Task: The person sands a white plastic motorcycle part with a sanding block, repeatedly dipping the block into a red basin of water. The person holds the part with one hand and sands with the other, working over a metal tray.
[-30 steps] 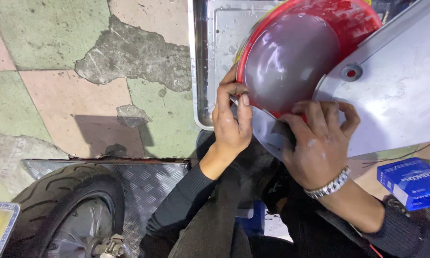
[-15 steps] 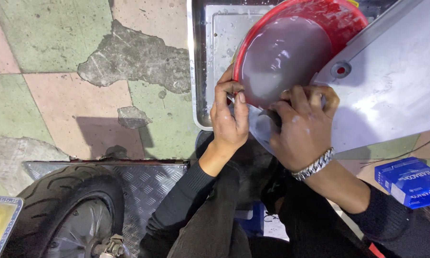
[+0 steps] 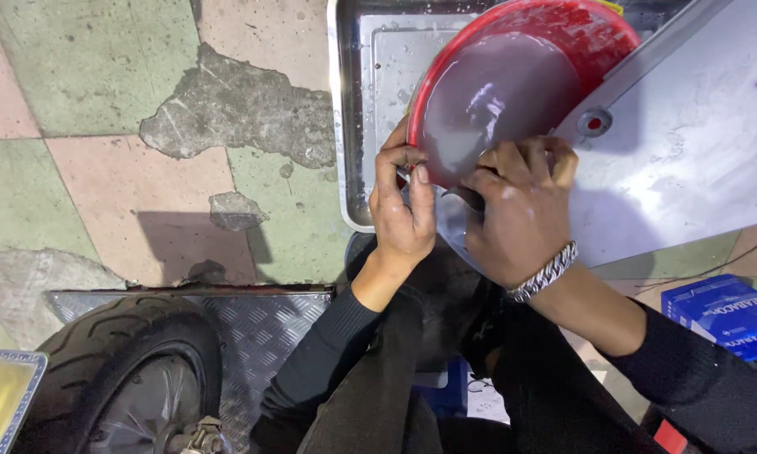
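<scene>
A red basin (image 3: pixel 598 35) of murky grey water sits in a steel tray (image 3: pixel 350 109). A large grey metal cover (image 3: pixel 689 160) leans across the basin's right side. My left hand (image 3: pixel 404 207) grips the cover's lower edge at the basin's near rim, fingers curled. My right hand (image 3: pixel 519 210), with a metal bracelet on the wrist, presses on the same edge beside it, fingertips at the waterline. What lies under the fingers is hidden.
A motorcycle tyre (image 3: pixel 118 370) stands on a checker-plate ramp (image 3: pixel 269 319) at lower left. A blue box (image 3: pixel 727 315) lies at right. Cracked tiled floor (image 3: pixel 101 109) spreads to the left. My dark-trousered knees fill the bottom centre.
The view has drifted so basin and cover sit higher and further right. My right hand slid up from the cover's underside to its edge at the basin rim, closer to my left hand.
</scene>
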